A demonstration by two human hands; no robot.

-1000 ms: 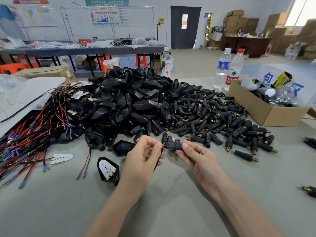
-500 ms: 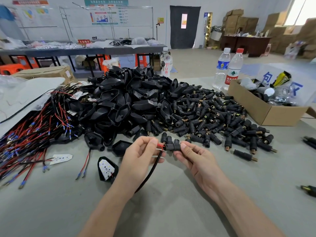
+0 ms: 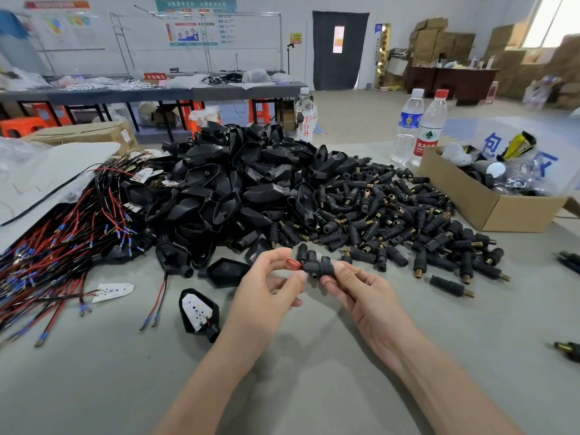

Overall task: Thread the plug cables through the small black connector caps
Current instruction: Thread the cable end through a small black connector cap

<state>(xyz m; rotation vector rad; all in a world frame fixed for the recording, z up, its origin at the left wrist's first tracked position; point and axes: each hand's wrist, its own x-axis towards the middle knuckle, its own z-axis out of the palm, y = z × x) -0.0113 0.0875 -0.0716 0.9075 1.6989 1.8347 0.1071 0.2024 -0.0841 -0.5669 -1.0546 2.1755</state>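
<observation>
My right hand (image 3: 361, 290) pinches a small black connector cap (image 3: 320, 269) just above the grey table. My left hand (image 3: 266, 287) pinches a red wire (image 3: 292, 264) at the cap's left end; only a short red loop shows between my fingers. Behind my hands lies a big heap of black connector caps (image 3: 408, 221) with brass ends. A bundle of red and black cables (image 3: 56, 246) with blue tips is spread at the left.
A pile of larger black lamp housings (image 3: 238, 183) fills the table's middle. One housing with a white LED board (image 3: 199, 312) lies near my left wrist. An open cardboard box (image 3: 483, 199) and two water bottles (image 3: 420, 127) stand at the right. Loose connectors (image 3: 568, 351) lie at the right edge.
The black cable that hung below my left hand half a second ago no longer shows. The red wire now shows only as a short loop at the cap's left end.
</observation>
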